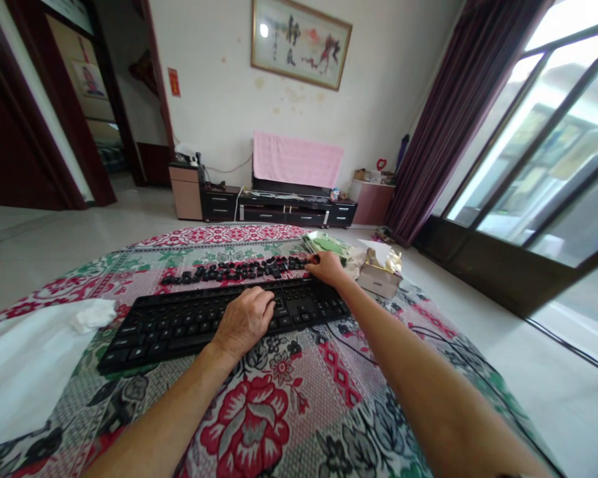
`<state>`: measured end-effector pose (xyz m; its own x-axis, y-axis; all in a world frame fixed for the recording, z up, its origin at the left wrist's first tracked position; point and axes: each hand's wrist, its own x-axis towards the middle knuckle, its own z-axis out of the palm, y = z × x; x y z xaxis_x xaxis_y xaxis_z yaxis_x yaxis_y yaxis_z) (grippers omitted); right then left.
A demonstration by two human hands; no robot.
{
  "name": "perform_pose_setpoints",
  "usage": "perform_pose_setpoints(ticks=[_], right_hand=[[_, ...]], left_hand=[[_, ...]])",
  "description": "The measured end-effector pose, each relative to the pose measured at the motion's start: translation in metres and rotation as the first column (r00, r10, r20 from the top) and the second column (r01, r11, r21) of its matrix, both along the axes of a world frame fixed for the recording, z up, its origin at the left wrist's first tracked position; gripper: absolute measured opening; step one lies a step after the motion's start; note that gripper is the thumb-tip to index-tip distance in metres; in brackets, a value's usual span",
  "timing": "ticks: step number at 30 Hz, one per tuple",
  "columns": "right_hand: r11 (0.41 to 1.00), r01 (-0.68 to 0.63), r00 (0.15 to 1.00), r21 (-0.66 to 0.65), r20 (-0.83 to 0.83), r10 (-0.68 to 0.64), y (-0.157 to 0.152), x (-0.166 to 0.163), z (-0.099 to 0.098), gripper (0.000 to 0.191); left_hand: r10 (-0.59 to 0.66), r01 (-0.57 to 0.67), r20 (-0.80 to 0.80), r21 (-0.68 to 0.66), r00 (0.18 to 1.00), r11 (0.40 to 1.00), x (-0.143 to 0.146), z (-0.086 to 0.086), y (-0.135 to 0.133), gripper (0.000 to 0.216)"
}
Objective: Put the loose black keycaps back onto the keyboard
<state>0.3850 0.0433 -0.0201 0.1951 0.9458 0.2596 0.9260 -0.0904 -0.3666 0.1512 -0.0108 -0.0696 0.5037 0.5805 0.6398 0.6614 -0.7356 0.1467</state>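
A black computer keyboard (179,332) lies across the patterned tablecloth, with some keys in place and some spots on its right part looking bare. Over its middle rests my left hand (246,315), fingers curled and drawn together at the keys; what lies under the fingertips is hidden. Behind the keyboard stretches a long row of loose black keycaps (229,271). At the right end of that row my right hand (325,267) is closed in a pinch, with a small dark keycap (313,261) at its fingertips.
A tissue box (380,279) and a green packet (329,245) stand beyond my right hand. White cloth (24,365) covers the table's left side, a crumpled white wad (94,315) on it. Black cable (453,342) runs along the right. A low TV cabinet (264,211) stands against the wall.
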Motion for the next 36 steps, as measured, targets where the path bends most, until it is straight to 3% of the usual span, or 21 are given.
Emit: perform_pose_setpoints(ticks=[9, 20, 22, 25, 27, 29, 32, 36], right_hand=[[0.981, -0.144, 0.967, -0.131, 0.193, 0.167, 0.022, 0.012, -0.009, 0.030], [0.972, -0.091, 0.967, -0.216, 0.214, 0.138, 0.030, 0.013, -0.010, 0.027], [0.982, -0.090, 0.975, -0.168, 0.189, 0.121, 0.028, 0.012, -0.007, 0.028], [0.998, -0.005, 0.996, 0.056, 0.086, 0.000, 0.019, 0.008, 0.002, 0.024], [0.977, 0.076, 0.997, 0.199, -0.039, -0.070, 0.009, 0.005, 0.011, 0.029], [0.959, 0.085, 0.983, 0.270, -0.181, -0.036, -0.001, 0.002, 0.017, 0.036], [0.955, 0.062, 0.961, 0.289, -0.274, 0.021, -0.009, 0.000, 0.018, 0.035], [0.985, -0.093, 0.995, 0.148, -0.033, 0.099, -0.005, 0.000, 0.010, 0.035]], left_hand=[[-0.017, 0.016, -0.009, -0.031, 1.000, 0.999, -0.001, -0.002, 0.002, 0.017], [0.000, -0.001, -0.032, -0.048, 0.999, 0.999, -0.001, 0.000, 0.001, 0.018], [0.002, -0.004, -0.032, -0.055, 0.999, 0.998, -0.001, 0.000, 0.000, 0.018], [0.003, -0.005, -0.030, -0.062, 1.000, 0.998, -0.001, 0.002, -0.001, 0.019], [0.000, -0.001, -0.022, -0.046, 1.000, 0.999, -0.001, 0.003, -0.002, 0.019], [-0.007, 0.007, -0.012, -0.008, 1.000, 1.000, 0.000, 0.004, -0.003, 0.018], [-0.028, 0.029, -0.016, 0.046, 0.999, 0.999, -0.001, 0.005, -0.002, 0.025], [-0.063, 0.065, -0.056, 0.025, 0.996, 0.998, -0.002, 0.004, -0.001, 0.026]])
